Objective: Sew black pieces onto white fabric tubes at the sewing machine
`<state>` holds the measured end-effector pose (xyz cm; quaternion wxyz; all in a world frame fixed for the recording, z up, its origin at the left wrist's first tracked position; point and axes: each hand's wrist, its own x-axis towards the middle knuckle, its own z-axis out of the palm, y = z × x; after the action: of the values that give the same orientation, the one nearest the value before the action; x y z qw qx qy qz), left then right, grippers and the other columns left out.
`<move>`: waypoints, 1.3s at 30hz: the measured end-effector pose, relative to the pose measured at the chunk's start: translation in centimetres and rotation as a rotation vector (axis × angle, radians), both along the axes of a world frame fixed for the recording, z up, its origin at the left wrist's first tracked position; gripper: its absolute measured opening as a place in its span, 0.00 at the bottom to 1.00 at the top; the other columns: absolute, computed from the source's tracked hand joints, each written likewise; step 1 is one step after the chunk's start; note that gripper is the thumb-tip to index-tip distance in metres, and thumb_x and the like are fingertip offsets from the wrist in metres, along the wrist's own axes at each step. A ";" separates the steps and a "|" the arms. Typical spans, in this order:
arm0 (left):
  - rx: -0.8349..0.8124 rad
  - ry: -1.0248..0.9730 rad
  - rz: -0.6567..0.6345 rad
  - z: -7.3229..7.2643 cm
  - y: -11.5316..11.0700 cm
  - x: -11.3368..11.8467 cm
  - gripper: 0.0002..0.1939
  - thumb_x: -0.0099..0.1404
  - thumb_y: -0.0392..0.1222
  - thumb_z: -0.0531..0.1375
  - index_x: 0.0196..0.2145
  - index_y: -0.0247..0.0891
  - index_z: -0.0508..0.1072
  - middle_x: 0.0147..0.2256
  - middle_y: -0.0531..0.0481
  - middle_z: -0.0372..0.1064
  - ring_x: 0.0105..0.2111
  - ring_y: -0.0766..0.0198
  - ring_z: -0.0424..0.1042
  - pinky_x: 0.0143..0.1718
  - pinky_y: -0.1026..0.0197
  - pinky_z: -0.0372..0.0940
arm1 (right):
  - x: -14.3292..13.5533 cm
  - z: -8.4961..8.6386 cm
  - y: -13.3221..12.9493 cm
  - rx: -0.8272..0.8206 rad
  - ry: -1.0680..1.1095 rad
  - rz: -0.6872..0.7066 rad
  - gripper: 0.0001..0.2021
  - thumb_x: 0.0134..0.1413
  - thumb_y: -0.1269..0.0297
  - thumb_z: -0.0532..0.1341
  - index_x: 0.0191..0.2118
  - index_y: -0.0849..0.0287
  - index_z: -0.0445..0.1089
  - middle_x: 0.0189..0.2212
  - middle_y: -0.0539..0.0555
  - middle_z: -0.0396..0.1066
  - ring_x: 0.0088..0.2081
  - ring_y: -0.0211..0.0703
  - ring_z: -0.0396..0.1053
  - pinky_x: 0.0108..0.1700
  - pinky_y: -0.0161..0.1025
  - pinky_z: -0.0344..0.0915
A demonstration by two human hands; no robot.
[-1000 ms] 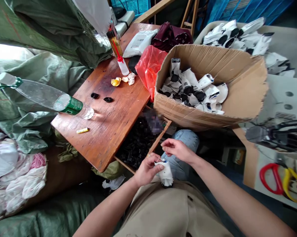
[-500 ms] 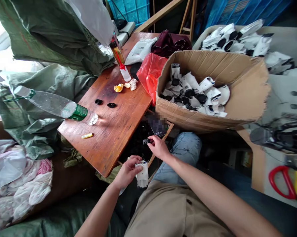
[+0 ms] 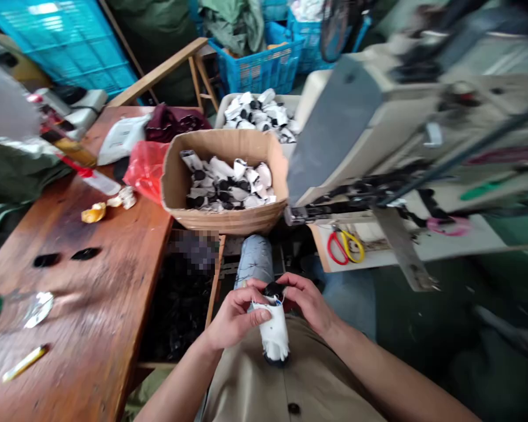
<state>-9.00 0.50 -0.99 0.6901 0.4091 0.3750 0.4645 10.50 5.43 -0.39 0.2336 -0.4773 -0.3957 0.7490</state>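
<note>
My left hand point(image 3: 234, 317) pinches a white fabric tube point(image 3: 275, 331) near its upper edge, thumb across the front. The tube stands upright before my lap, its lower end dark. In my right hand point(image 3: 306, 300), the fingers close on a small black piece point(image 3: 274, 288) at the tube's upper opening. My left fingertips are close beside that piece; whether they touch it I cannot tell. Similar white tubes with black ends point(image 3: 228, 184) fill part of a cardboard box point(image 3: 222, 223) ahead. A drawer point(image 3: 213, 287) at my left holds many dark pieces.
The wooden table point(image 3: 92, 281) carries a lighter point(image 3: 25, 363), two black pieces, orange peel point(image 3: 94, 213) and a red bag point(image 3: 147, 170). Right, a sewing machine point(image 3: 334, 126) overhangs scissors point(image 3: 345, 245). Blue crates point(image 3: 257, 69) stand behind.
My view has swung right, bringing the sewing machine in. My right hand has brought the black piece from over the drawer to the white tube, and both hands are now together before my lap.
</note>
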 end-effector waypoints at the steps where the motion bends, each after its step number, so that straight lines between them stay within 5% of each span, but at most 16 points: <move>1: -0.037 -0.079 -0.055 0.2 0.6 1.4 0.12 0.59 0.46 0.72 0.30 0.35 0.78 0.38 0.47 0.68 0.39 0.62 0.68 0.42 0.62 0.65 | 0.9 0.2 -0.2 -0.015 -0.010 -0.069 0.09 0.47 0.59 0.62 0.31 0.59 0.72 0.25 0.49 0.70 0.27 0.38 0.66 0.30 0.34 0.65; 6: -0.310 -0.358 -0.093 0.9 2.2 7.1 0.19 0.51 0.47 0.76 0.24 0.35 0.72 0.27 0.54 0.64 0.25 0.71 0.65 0.25 0.68 0.61 | 4.6 0.9 -1.2 -0.079 0.018 -0.258 0.08 0.47 0.61 0.58 0.33 0.57 0.70 0.25 0.50 0.68 0.25 0.39 0.65 0.25 0.33 0.63; 9: -0.485 -0.380 -0.007 1.3 2.3 8.5 0.23 0.46 0.48 0.77 0.24 0.36 0.67 0.25 0.56 0.65 0.22 0.72 0.64 0.23 0.69 0.61 | 6.9 1.8 -1.8 0.284 -0.032 -0.280 0.11 0.59 0.62 0.59 0.47 0.54 0.70 0.40 0.54 0.71 0.36 0.41 0.71 0.35 0.36 0.70; 13: -0.596 -0.262 0.172 1.8 1.5 9.3 0.23 0.44 0.49 0.77 0.29 0.38 0.70 0.24 0.57 0.67 0.21 0.73 0.64 0.24 0.69 0.63 | 10.1 2.7 -1.3 0.913 -0.053 -0.046 0.10 0.66 0.67 0.57 0.49 0.52 0.73 0.50 0.57 0.69 0.50 0.43 0.70 0.53 0.41 0.68; 19: -0.636 -0.305 0.141 1.5 0.9 10.3 0.22 0.44 0.50 0.77 0.29 0.39 0.72 0.27 0.55 0.71 0.19 0.71 0.66 0.23 0.66 0.64 | 12.1 2.5 1.2 1.090 -0.036 0.244 0.07 0.66 0.62 0.61 0.45 0.57 0.74 0.43 0.58 0.73 0.43 0.42 0.73 0.45 0.37 0.70; 22: -0.511 -0.183 0.058 2.3 1.7 8.8 0.21 0.47 0.50 0.77 0.28 0.37 0.72 0.30 0.52 0.75 0.24 0.69 0.70 0.27 0.67 0.65 | 12.8 2.7 1.7 1.040 -0.069 0.252 0.09 0.69 0.62 0.57 0.39 0.58 0.73 0.41 0.58 0.73 0.42 0.42 0.72 0.45 0.38 0.69; 25: -0.178 0.133 -0.087 4.9 3.2 6.7 0.13 0.58 0.45 0.72 0.28 0.36 0.75 0.44 0.44 0.77 0.37 0.62 0.75 0.38 0.62 0.69 | 13.7 2.9 2.0 0.913 -0.129 0.309 0.10 0.69 0.60 0.57 0.37 0.58 0.71 0.38 0.56 0.72 0.37 0.40 0.70 0.40 0.37 0.67; 28: 0.212 0.472 -0.373 8.0 5.0 6.2 0.04 0.65 0.40 0.66 0.33 0.37 0.79 0.52 0.38 0.74 0.52 0.51 0.72 0.50 0.54 0.68 | 14.1 3.1 2.4 0.850 -0.173 0.391 0.10 0.68 0.60 0.57 0.37 0.58 0.72 0.35 0.53 0.72 0.33 0.39 0.67 0.35 0.36 0.63; 31: 0.426 0.641 -0.626 9.8 6.5 7.4 0.05 0.68 0.40 0.63 0.38 0.38 0.80 0.50 0.37 0.74 0.55 0.50 0.71 0.52 0.53 0.68 | 13.9 3.6 2.7 0.886 -0.162 0.439 0.10 0.67 0.62 0.58 0.37 0.58 0.73 0.35 0.53 0.72 0.35 0.40 0.68 0.38 0.36 0.63; 39: 0.557 0.743 -0.839 9.3 7.7 8.2 0.08 0.70 0.42 0.60 0.38 0.39 0.79 0.43 0.41 0.74 0.45 0.56 0.75 0.46 0.61 0.69 | 13.8 4.3 2.4 0.886 -0.224 0.496 0.09 0.67 0.63 0.59 0.36 0.58 0.75 0.33 0.52 0.72 0.35 0.39 0.69 0.37 0.35 0.62</move>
<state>-0.82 8.19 8.32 0.5047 0.8202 0.2623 0.0610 24.34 7.88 3.87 0.1850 -0.3017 -0.7985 0.4870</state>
